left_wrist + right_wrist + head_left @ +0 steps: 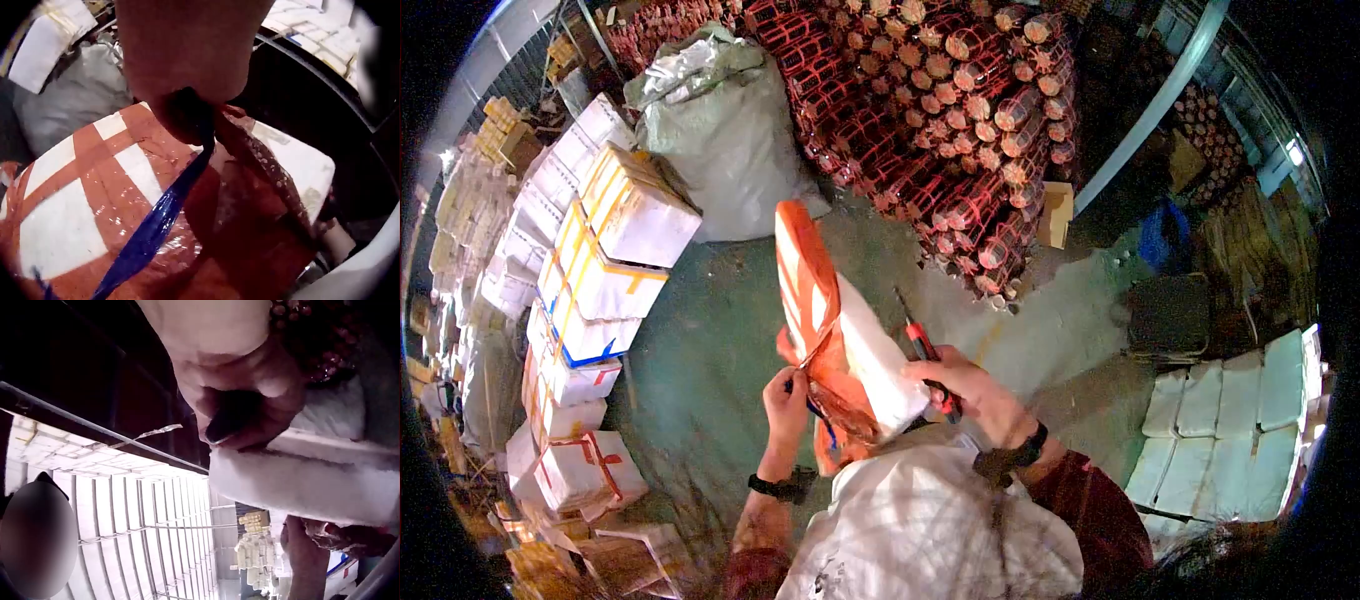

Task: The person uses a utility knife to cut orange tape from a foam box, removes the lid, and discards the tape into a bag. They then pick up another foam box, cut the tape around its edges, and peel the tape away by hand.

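Observation:
A white foam box [885,370] partly wrapped in orange plastic film [810,270] stands tilted before the person's body. The left hand [783,402] pinches the gathered edge of the film at the box's left side. From those fingers a shiny blue strip [164,219] hangs down across the wrapping in the left wrist view. At the box's right edge, the right hand [967,382] grips a red-and-black tool [920,342] with a thin dark shaft, like a screwdriver, and its fingertips rest on the foam. The tool's dark handle end [232,419] shows within the curled fingers.
Strapped white foam boxes [605,300] are stacked on the left. A large pale sack [720,150] and a tall pile of red-netted bundles [940,130] stand ahead. More white blocks [1220,430] sit at right. White cloth [940,520] covers the person's front.

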Tool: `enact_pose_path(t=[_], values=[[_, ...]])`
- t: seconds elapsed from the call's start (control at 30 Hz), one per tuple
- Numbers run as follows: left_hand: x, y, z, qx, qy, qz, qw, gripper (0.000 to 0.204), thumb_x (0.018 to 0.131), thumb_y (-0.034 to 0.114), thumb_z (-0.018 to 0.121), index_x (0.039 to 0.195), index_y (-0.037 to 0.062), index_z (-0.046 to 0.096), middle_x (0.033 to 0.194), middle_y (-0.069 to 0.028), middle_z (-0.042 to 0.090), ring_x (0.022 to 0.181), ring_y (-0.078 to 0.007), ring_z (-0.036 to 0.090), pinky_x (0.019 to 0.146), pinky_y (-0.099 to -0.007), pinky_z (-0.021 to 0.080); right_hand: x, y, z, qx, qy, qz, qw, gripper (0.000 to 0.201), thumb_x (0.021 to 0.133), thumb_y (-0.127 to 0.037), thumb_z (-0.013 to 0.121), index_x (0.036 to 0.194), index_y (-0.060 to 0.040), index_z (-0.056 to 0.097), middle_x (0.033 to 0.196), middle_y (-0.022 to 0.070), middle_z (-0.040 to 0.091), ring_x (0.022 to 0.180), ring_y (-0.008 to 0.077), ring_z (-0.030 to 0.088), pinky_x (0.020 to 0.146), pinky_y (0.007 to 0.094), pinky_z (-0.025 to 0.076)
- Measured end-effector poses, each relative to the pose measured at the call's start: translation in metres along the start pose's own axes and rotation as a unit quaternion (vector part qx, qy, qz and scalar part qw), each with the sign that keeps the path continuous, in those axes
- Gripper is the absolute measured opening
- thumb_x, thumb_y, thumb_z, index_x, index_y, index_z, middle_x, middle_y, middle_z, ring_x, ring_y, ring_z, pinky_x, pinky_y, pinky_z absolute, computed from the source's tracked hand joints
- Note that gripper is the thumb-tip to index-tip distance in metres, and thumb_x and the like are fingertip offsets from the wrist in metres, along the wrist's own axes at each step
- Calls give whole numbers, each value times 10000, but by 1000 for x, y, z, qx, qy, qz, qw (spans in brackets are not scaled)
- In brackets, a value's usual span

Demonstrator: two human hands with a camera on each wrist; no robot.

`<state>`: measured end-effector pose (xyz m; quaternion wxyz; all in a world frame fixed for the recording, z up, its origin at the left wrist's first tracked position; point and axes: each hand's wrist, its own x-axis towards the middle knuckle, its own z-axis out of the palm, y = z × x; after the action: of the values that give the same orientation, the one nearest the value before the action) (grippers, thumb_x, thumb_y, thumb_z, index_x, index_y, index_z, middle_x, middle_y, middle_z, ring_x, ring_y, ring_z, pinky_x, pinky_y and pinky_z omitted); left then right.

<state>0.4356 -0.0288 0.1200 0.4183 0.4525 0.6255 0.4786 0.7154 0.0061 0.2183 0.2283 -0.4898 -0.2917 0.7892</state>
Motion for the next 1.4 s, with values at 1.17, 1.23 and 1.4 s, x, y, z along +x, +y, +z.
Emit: enact_pose_path(t=[1.17,1.23,1.4], values=[[7,164,2,328,-90,117,933,276,950,259,601,865,-2,614,746,-197,639,759,-373,649,716,-435,511,-18,-19,1,-182,-94,16,979,302,825,-228,779,829,-93,509,608,-9,515,470,103,505,418,284,401],[11,137,9,271,-26,160,949,274,954,229,590,796,8,625,674,-171,620,677,-363,624,649,-413,494,-24,-14,4,-139,-55,15,989,288,813,-231,775,844,-81,531,623,-8,523,470,100,496,421,284,400],[40,48,-18,32,124,42,991,212,946,113,603,808,-47,628,679,-52,625,633,-125,562,570,-321,443,-37,-3,-32,-163,-74,-27,983,280,792,-264,724,920,-47,602,661,-8,550,454,92,470,419,266,368]])
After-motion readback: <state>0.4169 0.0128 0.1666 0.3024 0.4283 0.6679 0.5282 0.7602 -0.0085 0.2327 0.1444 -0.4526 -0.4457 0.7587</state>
